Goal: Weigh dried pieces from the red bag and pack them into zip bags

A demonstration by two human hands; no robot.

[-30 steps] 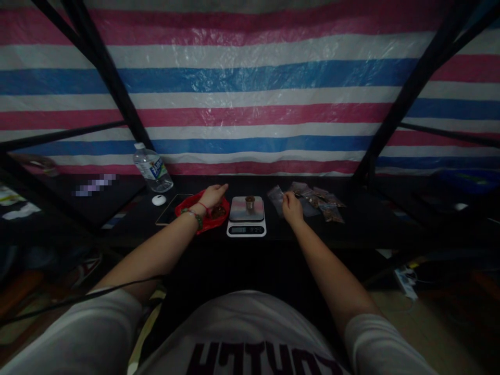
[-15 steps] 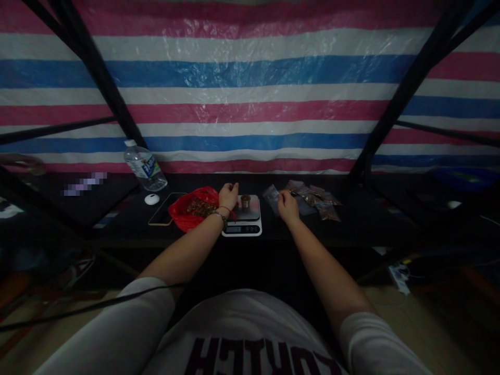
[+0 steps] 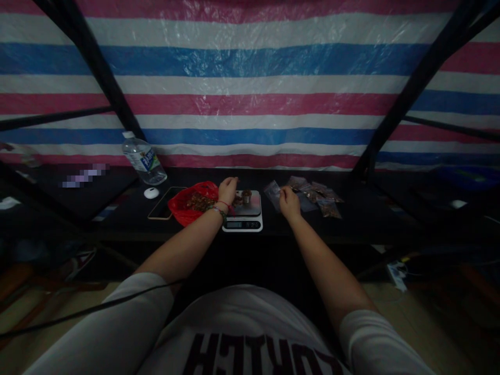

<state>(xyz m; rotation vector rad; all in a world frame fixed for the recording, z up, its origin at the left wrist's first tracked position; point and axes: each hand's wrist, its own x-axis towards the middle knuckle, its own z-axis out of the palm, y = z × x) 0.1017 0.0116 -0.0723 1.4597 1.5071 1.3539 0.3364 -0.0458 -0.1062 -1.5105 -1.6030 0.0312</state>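
Note:
My left hand (image 3: 227,191) is over the left edge of a white kitchen scale (image 3: 242,225), fingers pinched together; what they hold is too small to make out. On the scale's plate stands a small metal cup (image 3: 246,197) with brown contents, just right of that hand. A red plastic bag (image 3: 180,207) lies open to the left, full of brown dried pieces (image 3: 198,202). My right hand (image 3: 289,203) is closed at the edge of a clear zip bag (image 3: 272,194), seemingly gripping it. Several small filled zip bags (image 3: 330,209) lie beyond and right of this hand.
A large clear plastic bottle (image 3: 144,159) stands at the back left. In front of it are a white rounded case (image 3: 151,193) and a phone (image 3: 162,205). Black metal posts (image 3: 385,122) rise on both sides, with a striped plastic sheet (image 3: 250,104) behind the black table (image 3: 371,213).
The view has tipped down a little, so the table things sit slightly higher. My left hand has turned slightly over the scale; my right hand stays at the zip bag.

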